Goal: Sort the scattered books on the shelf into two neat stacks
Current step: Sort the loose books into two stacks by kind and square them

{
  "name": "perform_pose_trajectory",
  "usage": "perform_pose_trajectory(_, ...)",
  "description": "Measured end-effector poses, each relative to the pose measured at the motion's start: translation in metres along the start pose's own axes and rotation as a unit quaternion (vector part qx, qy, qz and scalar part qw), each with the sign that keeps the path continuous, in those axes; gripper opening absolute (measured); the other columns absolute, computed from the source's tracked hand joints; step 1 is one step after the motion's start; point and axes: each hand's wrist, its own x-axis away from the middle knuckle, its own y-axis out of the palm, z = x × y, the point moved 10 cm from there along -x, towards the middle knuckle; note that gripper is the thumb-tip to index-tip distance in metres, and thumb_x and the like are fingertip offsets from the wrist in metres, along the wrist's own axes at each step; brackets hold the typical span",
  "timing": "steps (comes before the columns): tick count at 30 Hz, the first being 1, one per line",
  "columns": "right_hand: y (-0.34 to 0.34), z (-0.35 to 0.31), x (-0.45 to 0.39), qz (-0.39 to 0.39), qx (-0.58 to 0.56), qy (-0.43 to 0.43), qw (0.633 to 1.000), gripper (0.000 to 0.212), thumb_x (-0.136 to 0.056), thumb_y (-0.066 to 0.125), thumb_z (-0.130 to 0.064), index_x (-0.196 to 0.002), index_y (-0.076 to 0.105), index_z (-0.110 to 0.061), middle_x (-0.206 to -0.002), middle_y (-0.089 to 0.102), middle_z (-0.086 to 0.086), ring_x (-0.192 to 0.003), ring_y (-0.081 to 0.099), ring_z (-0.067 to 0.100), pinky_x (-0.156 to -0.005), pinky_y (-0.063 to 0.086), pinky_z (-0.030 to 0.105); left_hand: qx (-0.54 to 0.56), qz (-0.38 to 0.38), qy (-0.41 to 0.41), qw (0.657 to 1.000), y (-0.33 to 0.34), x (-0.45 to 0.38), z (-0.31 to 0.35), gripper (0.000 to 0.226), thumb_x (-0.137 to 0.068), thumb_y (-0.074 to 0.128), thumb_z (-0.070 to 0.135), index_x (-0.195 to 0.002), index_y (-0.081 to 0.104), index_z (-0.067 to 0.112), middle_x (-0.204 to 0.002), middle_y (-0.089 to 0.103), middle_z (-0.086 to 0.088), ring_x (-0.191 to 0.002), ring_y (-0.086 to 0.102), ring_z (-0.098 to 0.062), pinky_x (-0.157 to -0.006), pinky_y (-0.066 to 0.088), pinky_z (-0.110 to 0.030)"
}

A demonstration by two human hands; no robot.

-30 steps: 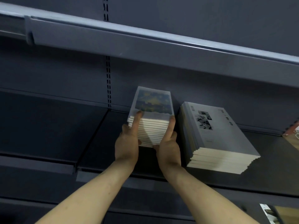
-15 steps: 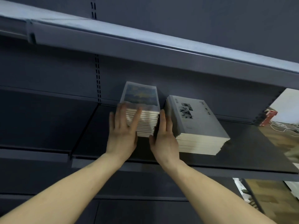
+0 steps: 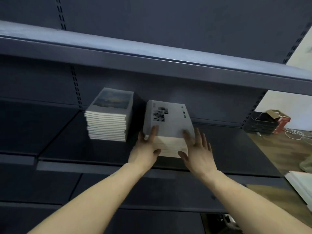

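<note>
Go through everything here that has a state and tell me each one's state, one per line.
Painting-cover stack: squared, standing free on the shelf.
Grey-cover stack: flat, held between both hands.
Left hand: open, fingers straight against the stack's left corner.
Right hand: open, fingers spread at its right side.

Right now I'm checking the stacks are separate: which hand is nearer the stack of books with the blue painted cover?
Left. The left hand is beside that blue-covered stack; the right hand is across the grey-covered stack.
</note>
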Motion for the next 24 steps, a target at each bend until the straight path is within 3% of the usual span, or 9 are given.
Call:
perform_pose_trajectory(3, 0.012, 0.012, -0.002, -0.029, -0.087, 0.002, 0.996, 0.083, -0.096, 0.054, -0.039, -0.151, -0.008, -0.042, -0.16, -0.006, 0.018, -0.137, 0.038, 0.039, -0.094, 0.052, 0.045, -0.018, 0.06, -0.042, 0.997, 0.005, 0.001, 0.006, 0.1, -0.09, 0.062, 0.039, -0.147, -0.02, 0.045, -0.152, 0.013, -0.015, -0.125, 0.045, -0.031, -0.096, 0.05, -0.041)
perform_pose_trajectory(5, 0.018, 0.008, -0.004, -0.027, -0.103, 0.004, 0.994, 0.082, -0.097, 0.055, -0.035, -0.152, -0.006, -0.037, -0.153, 0.007, 0.022, -0.104, 0.062, 0.033, -0.075, 0.056, 0.035, 0.0, 0.083, -0.069, 0.994, 0.008, 0.002, 0.005, 0.103, -0.089, 0.065, 0.033, -0.148, -0.018, 0.043, -0.148, 0.017, -0.015, -0.119, 0.048, -0.03, -0.091, 0.052, -0.04)
perform_pose_trajectory(7, 0.021, 0.004, -0.006, -0.015, -0.108, 0.011, 0.994, 0.08, -0.098, 0.054, -0.031, -0.152, -0.005, -0.034, -0.147, 0.014, 0.022, -0.087, 0.063, 0.028, -0.067, 0.053, 0.03, 0.011, 0.107, -0.087, 0.99, 0.009, 0.002, 0.004, 0.101, -0.09, 0.065, 0.026, -0.15, -0.014, 0.041, -0.143, 0.023, -0.015, -0.113, 0.051, -0.028, -0.086, 0.053, -0.038)
perform_pose_trajectory(11, 0.027, 0.006, -0.011, 0.016, -0.116, 0.018, 0.993, 0.074, -0.101, 0.047, -0.029, -0.153, -0.006, -0.03, -0.146, 0.013, 0.023, -0.093, 0.061, 0.032, -0.074, 0.057, 0.035, 0.068, 0.159, -0.092, 0.981, 0.006, 0.002, 0.005, 0.08, -0.096, 0.056, 0.022, -0.15, 0.001, 0.04, -0.135, 0.032, -0.01, -0.103, 0.053, -0.019, -0.079, 0.049, -0.027)
perform_pose_trajectory(14, 0.026, 0.003, -0.011, 0.034, -0.114, 0.009, 0.993, 0.073, -0.102, 0.045, -0.029, -0.154, -0.006, -0.026, -0.145, 0.015, 0.022, -0.094, 0.06, 0.033, -0.074, 0.057, 0.036, 0.055, 0.172, -0.075, 0.981, 0.001, 0.002, 0.011, 0.044, -0.104, 0.04, 0.034, -0.146, 0.026, 0.036, -0.128, 0.045, -0.003, -0.073, 0.048, 0.012, -0.061, 0.047, -0.006)
perform_pose_trajectory(16, 0.025, 0.005, -0.009, 0.039, -0.107, 0.012, 0.993, 0.075, -0.101, 0.046, -0.031, -0.154, -0.007, -0.023, -0.145, 0.016, 0.023, -0.093, 0.061, 0.032, -0.07, 0.056, 0.034, 0.056, 0.163, -0.093, 0.981, -0.002, 0.001, 0.01, 0.053, -0.103, 0.044, 0.026, -0.151, 0.022, 0.029, -0.128, 0.044, -0.009, -0.062, 0.044, 0.01, -0.05, 0.038, -0.007)
perform_pose_trajectory(20, 0.023, 0.011, -0.006, 0.039, -0.148, 0.028, 0.988, 0.087, -0.098, 0.053, -0.033, -0.154, -0.012, -0.019, -0.149, 0.019, 0.02, -0.085, 0.065, 0.028, -0.07, 0.056, 0.032, -0.023, 0.109, -0.099, 0.989, 0.002, -0.004, 0.0, 0.092, -0.093, 0.062, 0.021, -0.153, -0.005, 0.036, -0.136, 0.036, -0.014, -0.096, 0.055, -0.022, -0.072, 0.044, -0.027)
perform_pose_trajectory(22, 0.021, 0.012, -0.005, 0.042, -0.188, 0.048, 0.98, 0.089, -0.096, 0.057, -0.031, -0.155, -0.009, -0.019, -0.151, 0.022, 0.017, -0.093, 0.065, 0.028, -0.078, 0.056, 0.033, -0.007, 0.083, -0.107, 0.991, 0.008, -0.008, -0.004, 0.102, -0.089, 0.068, 0.023, -0.151, -0.011, 0.039, -0.139, 0.032, -0.016, -0.104, 0.055, -0.026, -0.08, 0.05, -0.033)
perform_pose_trajectory(24, 0.019, 0.013, -0.005, 0.05, -0.206, 0.066, 0.975, 0.089, -0.095, 0.061, -0.028, -0.155, -0.003, -0.019, -0.147, 0.029, 0.017, -0.097, 0.064, 0.029, -0.08, 0.055, 0.034, 0.024, 0.068, -0.106, 0.992, 0.011, -0.009, -0.002, 0.106, -0.087, 0.07, 0.02, -0.149, -0.012, 0.044, -0.146, 0.026, -0.017, -0.099, 0.056, -0.024, -0.072, 0.048, -0.027)
